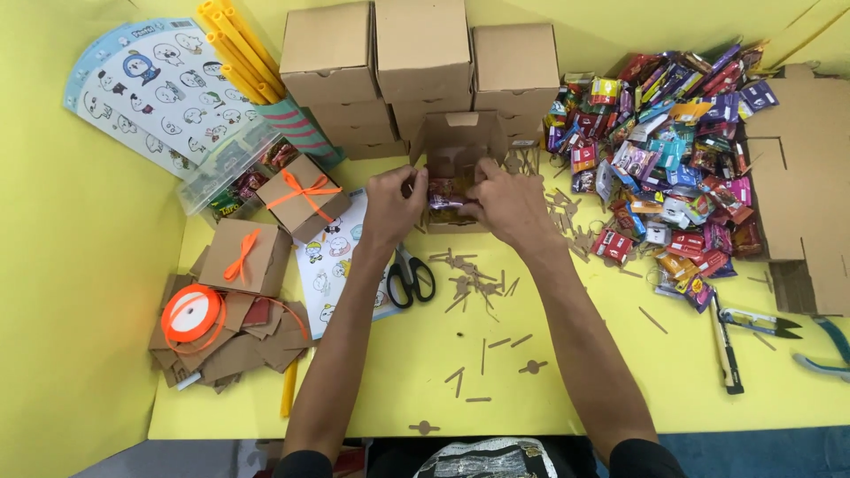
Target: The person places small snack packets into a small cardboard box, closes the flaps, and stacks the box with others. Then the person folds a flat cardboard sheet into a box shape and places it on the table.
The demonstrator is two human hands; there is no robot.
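1. The yellow bench (pixel 531 389) carries everything we see; its near edge is bare of all but cardboard scraps, so our arms have room to reach in.
2. The heap of wrapped sweets (pixel 673 150) fills the far right corner, close by our right hand, which looks handy for grabbing.
3. Stacked closed cardboard boxes (pixel 381 62) stand along the far edge, behind the work.
4. The open cardboard box (pixel 453 146) sits at the middle of the bench near the far edge, flap up, mouth toward us, so both hands fit in.
5. Two boxes tied with orange ribbon (pixel 301 195) lie toward the left edge, out of the way.
6. Our left hand (pixel 392 208) curls its fingers at the box's mouth, pinching the sweet packets (pixel 445 193) inside.
7. Our right hand (pixel 509 204) does likewise from the other side, fingers bent onto the same packets, seemingly to press them in.
8. The ribbon spool (pixel 191 314) rests near the left edge.
9. Scissors (pixel 409 276) lie just beside our left wrist.
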